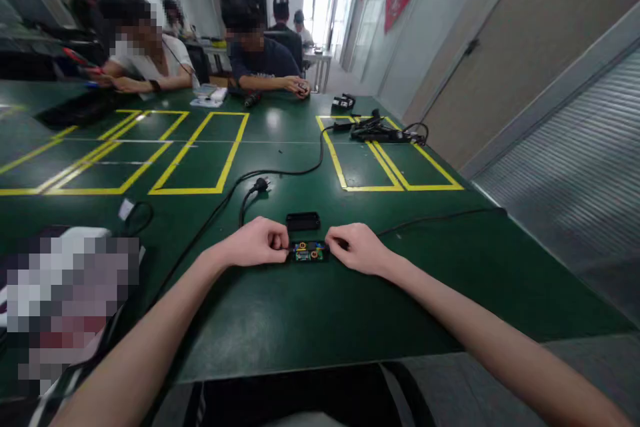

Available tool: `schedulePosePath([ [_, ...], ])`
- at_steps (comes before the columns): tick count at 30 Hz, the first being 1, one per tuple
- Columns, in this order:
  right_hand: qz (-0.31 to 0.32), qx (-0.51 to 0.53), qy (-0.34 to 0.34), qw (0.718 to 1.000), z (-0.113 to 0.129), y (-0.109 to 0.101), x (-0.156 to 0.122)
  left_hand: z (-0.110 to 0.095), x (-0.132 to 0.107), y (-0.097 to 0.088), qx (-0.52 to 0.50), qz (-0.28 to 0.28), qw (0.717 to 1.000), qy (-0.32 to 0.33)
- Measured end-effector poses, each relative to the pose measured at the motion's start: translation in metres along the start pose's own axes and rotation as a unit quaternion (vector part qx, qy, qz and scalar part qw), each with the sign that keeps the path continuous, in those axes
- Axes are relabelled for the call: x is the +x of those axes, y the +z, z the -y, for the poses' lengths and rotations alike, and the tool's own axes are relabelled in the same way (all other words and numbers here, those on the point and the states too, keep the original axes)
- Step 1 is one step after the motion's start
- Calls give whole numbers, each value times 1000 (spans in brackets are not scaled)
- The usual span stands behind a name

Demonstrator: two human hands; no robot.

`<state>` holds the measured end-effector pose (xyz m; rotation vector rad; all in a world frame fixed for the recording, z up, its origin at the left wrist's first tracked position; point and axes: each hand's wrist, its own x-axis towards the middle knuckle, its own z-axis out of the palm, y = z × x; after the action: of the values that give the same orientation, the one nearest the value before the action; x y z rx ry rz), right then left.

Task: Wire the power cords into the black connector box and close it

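Note:
A small black open box with coloured electronic parts inside lies on the green table just in front of me. My left hand is curled and grips its left end. My right hand is curled on its right end. A flat black lid rests on the table just behind the box, apart from both hands.
A black cable with a plug runs across the table behind the lid. Yellow tape rectangles mark the far tabletop. Black devices and cables sit at the far right. Two people sit at the far side. A pixelated object lies at left.

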<state>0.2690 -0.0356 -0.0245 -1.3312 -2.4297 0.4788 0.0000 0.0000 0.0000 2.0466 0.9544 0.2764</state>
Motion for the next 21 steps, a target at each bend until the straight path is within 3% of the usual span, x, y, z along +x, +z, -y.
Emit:
schedulePosePath([
  [11, -86, -61, -33, 994, 12, 2, -4, -4, -3, 3, 45, -24, 999, -7],
  [21, -143, -56, 9, 988, 8, 8, 1, -3, -2, -1, 84, -31, 996, -16],
])
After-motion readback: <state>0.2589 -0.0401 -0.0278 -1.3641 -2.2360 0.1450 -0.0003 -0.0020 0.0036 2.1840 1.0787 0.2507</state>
